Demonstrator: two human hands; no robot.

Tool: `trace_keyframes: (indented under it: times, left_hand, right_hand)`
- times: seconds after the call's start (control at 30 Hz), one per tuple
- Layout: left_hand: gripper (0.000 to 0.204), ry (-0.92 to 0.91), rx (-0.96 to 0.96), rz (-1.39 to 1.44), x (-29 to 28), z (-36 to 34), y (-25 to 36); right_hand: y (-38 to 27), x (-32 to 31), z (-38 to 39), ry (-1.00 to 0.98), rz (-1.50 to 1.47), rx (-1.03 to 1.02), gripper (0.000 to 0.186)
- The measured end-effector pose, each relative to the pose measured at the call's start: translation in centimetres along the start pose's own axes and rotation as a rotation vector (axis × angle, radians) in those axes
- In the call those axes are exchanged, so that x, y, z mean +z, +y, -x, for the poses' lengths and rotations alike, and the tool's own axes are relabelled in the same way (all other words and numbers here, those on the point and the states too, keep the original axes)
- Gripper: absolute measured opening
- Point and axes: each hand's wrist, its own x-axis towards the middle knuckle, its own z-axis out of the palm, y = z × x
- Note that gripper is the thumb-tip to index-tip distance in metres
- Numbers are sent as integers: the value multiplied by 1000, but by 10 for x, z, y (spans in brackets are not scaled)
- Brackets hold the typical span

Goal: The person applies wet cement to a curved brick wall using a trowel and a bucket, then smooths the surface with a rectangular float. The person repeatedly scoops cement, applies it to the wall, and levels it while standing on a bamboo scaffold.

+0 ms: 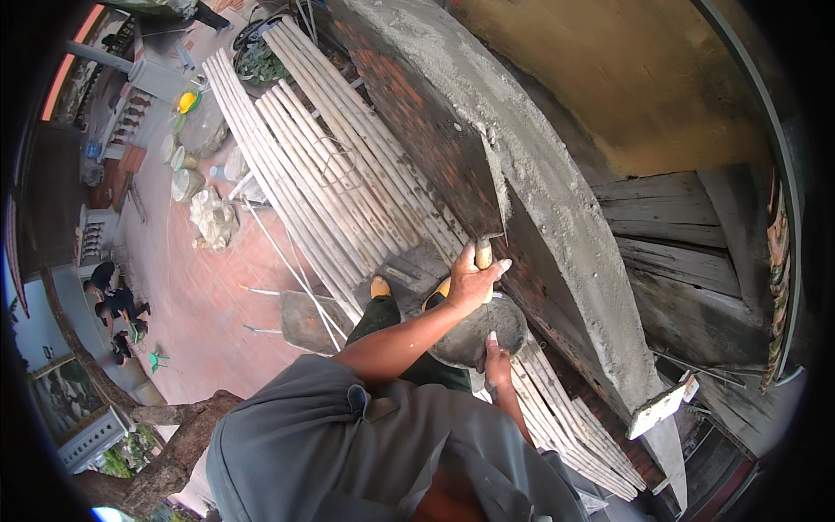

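My left hand (472, 285) is closed around the wooden handle of a trowel (484, 253). Its bent metal neck points toward the wall, and a narrow, mortar-smeared blade appears edge-on against the wall face. My right hand (497, 363) grips the near rim of a round, shallow pan (461, 339) coated with grey mortar, its thumb on top. The pan is held just below the trowel handle. Beyond both hands runs a brick wall (391, 78), partly rendered, with a rough grey mortar top (557, 183).
My yellow-toed shoes (380, 287) are above long pale poles (339, 191) laid side by side. A mortar-stained tray (311, 322) lies lower left. Sacks (213, 217) and a yellow helmet (187, 102) are on the paving. People (117, 300) sit far left. A white board (661, 407) rests on the wall.
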Motion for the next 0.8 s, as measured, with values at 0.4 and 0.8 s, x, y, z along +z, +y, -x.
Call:
trace_keyframes:
  times: [0.4,0.8]
  left_hand:
    - [47,-641,13,-967,-205,87,51]
    - [40,-815,10,-1239,-265,59,169]
  right_hand:
    - [-19,43,28,160,-96,-99,69]
    - [-81,88,82,175,-286,-166,64]
